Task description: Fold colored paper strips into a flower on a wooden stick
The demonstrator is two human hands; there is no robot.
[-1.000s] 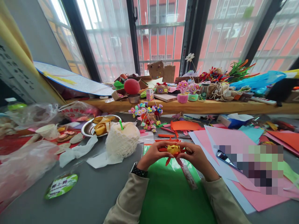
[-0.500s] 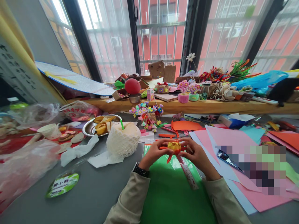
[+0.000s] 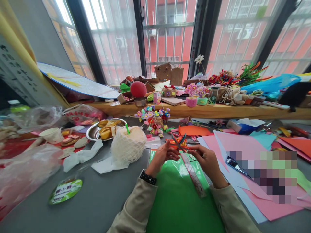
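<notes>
My right hand (image 3: 206, 161) has its fingertips closed on a pair of small scissors (image 3: 180, 145), whose dark blades are spread in a cross over the work spot. Pale loops show just below those fingertips. Palm turned inward, my left hand (image 3: 162, 158) is beside the blades with its fingers apart and nothing visible in them. Behind the blades is a yellow and orange folded paper piece (image 3: 182, 141), partly hidden. A patterned ruler-like strip (image 3: 195, 178) lies on the green mat (image 3: 179, 200) under my hands.
A netted white coconut (image 3: 128, 145) with a green straw stands left of my hands, near a metal bowl (image 3: 91, 134) of peels. Pink and blue paper sheets (image 3: 245, 145) and a phone (image 3: 238, 166) lie to the right. Craft flowers (image 3: 154, 118) stand ahead, below a crowded sill.
Both hands held the yellow and orange folded paper before; it is now out of them, behind the blades. Scissors have appeared at my right fingertips, and my left hand has opened.
</notes>
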